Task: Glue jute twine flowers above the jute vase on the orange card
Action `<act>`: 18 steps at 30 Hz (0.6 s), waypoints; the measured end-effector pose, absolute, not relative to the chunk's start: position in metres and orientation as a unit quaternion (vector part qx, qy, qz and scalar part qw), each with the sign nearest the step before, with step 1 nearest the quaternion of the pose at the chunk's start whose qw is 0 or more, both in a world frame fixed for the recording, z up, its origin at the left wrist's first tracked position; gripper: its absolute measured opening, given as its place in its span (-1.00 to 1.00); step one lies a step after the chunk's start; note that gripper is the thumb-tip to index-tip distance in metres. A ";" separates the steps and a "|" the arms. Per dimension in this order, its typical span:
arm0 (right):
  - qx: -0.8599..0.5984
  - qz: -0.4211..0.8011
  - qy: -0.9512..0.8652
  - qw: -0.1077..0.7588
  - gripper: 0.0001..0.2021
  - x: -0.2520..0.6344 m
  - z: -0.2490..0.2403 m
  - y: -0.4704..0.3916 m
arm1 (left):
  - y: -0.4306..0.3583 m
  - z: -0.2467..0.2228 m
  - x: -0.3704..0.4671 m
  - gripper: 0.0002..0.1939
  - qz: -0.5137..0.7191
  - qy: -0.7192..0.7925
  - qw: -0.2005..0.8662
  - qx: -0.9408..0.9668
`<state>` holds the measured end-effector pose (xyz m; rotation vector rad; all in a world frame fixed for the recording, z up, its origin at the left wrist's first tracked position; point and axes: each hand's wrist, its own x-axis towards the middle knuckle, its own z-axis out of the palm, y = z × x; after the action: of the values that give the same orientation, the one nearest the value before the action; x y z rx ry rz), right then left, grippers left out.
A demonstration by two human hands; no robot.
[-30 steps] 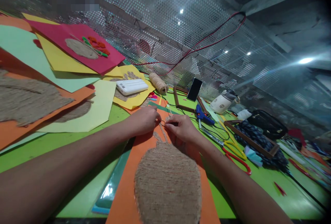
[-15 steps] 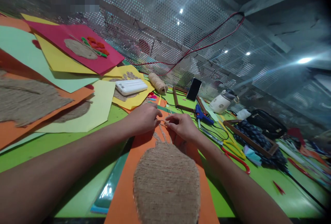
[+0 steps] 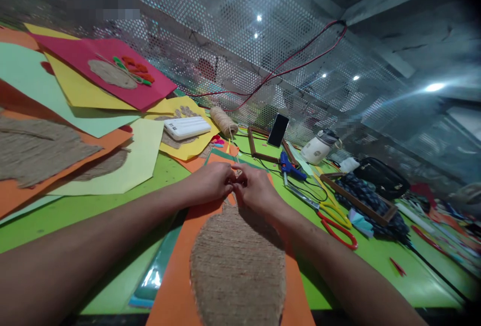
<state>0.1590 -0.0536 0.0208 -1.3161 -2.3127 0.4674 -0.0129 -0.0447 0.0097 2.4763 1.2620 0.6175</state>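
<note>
An orange sheet (image 3: 171,278) lies in front of me, bearing a large vase-like shape (image 3: 238,266) covered in brown twine. Above the narrow neck of that shape, my left hand (image 3: 216,180) and my right hand (image 3: 253,185) meet with fingertips together. Both hands are closed in a pinch around thin twine, most of which their fingers hide. A ball of twine (image 3: 224,121) lies beyond my hands, with a strand near it.
Coloured sheets with twine shapes (image 3: 112,74) are stacked at the left, near a white power bank (image 3: 187,127). To the right are a blue glue gun (image 3: 291,166), scissors (image 3: 340,233), a phone (image 3: 278,130), wooden frames (image 3: 356,198) and a bottle (image 3: 319,146).
My hands have come together and now touch, where a small gap with twine was visible between them. The whole view has shifted slightly.
</note>
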 end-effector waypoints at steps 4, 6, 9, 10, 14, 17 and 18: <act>-0.460 0.099 -0.862 0.189 -0.73 0.162 0.029 -0.061 | -0.043 0.009 -0.013 -0.80 0.222 0.445 0.090 0.863; -0.444 0.061 -0.879 0.161 -0.78 0.168 0.034 -0.058 | -0.044 0.009 -0.014 -0.78 0.223 0.432 0.071 0.871; -0.411 0.009 -0.905 0.108 -0.75 0.178 0.039 -0.044 | -0.045 0.009 -0.015 -0.77 0.227 0.417 0.065 0.878; -0.401 -0.005 -0.911 0.096 -0.75 0.182 0.039 -0.039 | -0.045 0.008 -0.016 -0.78 0.229 0.414 0.067 0.879; -0.374 -0.032 -0.921 0.102 -0.84 0.190 0.033 -0.028 | -0.042 0.003 -0.017 -0.78 0.236 0.404 0.069 0.881; -0.347 -0.035 -0.929 0.125 -0.80 0.191 0.028 -0.033 | -0.041 0.002 -0.017 -0.76 0.229 0.404 0.068 0.883; -0.335 -0.039 -0.931 0.137 -0.80 0.190 0.027 -0.036 | -0.041 0.002 -0.017 -0.76 0.226 0.408 0.071 0.882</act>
<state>0.1903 -0.0361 0.0268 -0.9688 -2.6954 -0.1120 -0.0172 -0.0413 0.0020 2.6514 1.2253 0.6785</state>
